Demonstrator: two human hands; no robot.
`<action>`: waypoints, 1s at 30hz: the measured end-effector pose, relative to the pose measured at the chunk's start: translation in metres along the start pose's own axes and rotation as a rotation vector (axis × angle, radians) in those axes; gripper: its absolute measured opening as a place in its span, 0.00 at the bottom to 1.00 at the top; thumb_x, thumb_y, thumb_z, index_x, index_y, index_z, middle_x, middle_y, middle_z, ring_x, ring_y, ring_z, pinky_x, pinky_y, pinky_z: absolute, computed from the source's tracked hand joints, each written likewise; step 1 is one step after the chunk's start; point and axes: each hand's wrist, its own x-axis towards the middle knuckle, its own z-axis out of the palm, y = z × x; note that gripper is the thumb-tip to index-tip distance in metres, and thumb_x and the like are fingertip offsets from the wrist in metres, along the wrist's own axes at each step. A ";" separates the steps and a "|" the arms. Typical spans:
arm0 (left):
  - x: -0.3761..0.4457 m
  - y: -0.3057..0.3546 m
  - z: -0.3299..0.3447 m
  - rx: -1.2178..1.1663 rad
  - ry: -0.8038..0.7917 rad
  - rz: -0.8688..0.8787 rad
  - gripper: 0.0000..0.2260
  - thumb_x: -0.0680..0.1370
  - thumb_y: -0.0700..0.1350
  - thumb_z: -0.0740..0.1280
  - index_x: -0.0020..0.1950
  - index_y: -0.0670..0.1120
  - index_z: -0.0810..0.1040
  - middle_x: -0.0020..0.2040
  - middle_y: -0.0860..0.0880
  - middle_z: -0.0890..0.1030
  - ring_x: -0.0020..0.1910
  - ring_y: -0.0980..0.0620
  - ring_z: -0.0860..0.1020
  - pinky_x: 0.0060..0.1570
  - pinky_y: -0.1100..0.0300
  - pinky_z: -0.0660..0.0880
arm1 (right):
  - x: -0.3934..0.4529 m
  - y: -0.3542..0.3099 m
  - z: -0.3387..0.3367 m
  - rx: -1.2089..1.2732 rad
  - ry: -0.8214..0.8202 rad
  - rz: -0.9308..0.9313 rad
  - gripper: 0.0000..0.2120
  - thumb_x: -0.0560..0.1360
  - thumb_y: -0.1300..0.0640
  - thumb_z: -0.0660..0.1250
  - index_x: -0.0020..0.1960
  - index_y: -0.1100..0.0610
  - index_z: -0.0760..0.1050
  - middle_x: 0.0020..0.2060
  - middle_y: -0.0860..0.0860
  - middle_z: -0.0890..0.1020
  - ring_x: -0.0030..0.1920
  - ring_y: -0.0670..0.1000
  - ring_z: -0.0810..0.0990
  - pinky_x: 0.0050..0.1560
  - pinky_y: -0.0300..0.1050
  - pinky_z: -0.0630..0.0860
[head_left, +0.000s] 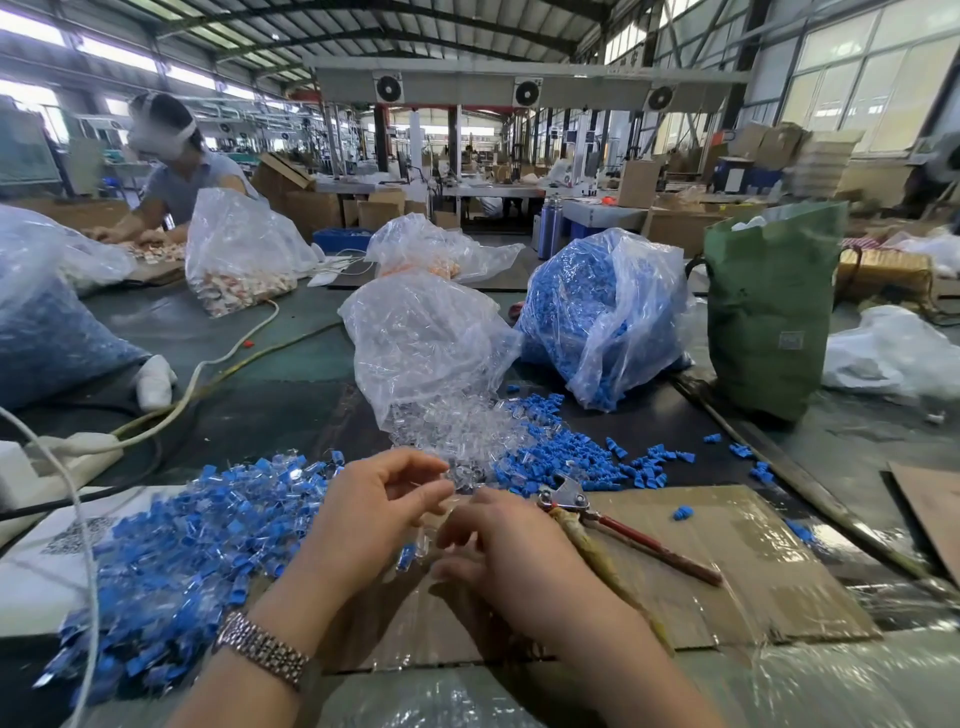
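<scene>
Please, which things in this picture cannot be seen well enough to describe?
Head view: what the left hand and right hand hold, if anything; curled fingers and blur hide it.
Head view: shape of the clear pieces; too small, see-through.
Head view: inside of the green bag; its own wall hides it.
Head view: left bag of blue parts; cut by the edge.

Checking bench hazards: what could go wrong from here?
1. The metal hand tool lies right beside the right hand; a sideways reach could snag it.
2. The clear parts and loose blue caps touch, so pieces may mix.
3. The left hand works close to the assembled pile; a slip could scatter it.
</scene>
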 end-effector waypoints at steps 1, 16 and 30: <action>0.000 0.000 -0.001 -0.074 -0.007 -0.023 0.08 0.74 0.39 0.77 0.50 0.50 0.85 0.44 0.49 0.87 0.41 0.52 0.86 0.41 0.65 0.80 | 0.000 0.000 0.004 -0.040 -0.007 -0.038 0.10 0.74 0.45 0.73 0.52 0.48 0.82 0.51 0.48 0.78 0.56 0.51 0.75 0.57 0.47 0.72; -0.007 0.005 0.003 -0.186 -0.150 0.017 0.26 0.73 0.30 0.74 0.60 0.59 0.82 0.46 0.50 0.82 0.51 0.49 0.85 0.53 0.58 0.81 | -0.006 0.020 -0.014 0.942 0.283 0.177 0.03 0.79 0.64 0.69 0.48 0.58 0.80 0.39 0.54 0.87 0.43 0.50 0.87 0.46 0.41 0.82; -0.010 0.009 0.017 -0.173 -0.134 0.076 0.30 0.73 0.30 0.74 0.67 0.59 0.77 0.49 0.53 0.82 0.50 0.48 0.85 0.52 0.58 0.82 | -0.001 0.025 0.001 0.595 0.305 0.072 0.05 0.78 0.59 0.70 0.46 0.50 0.80 0.39 0.45 0.84 0.42 0.43 0.82 0.46 0.39 0.78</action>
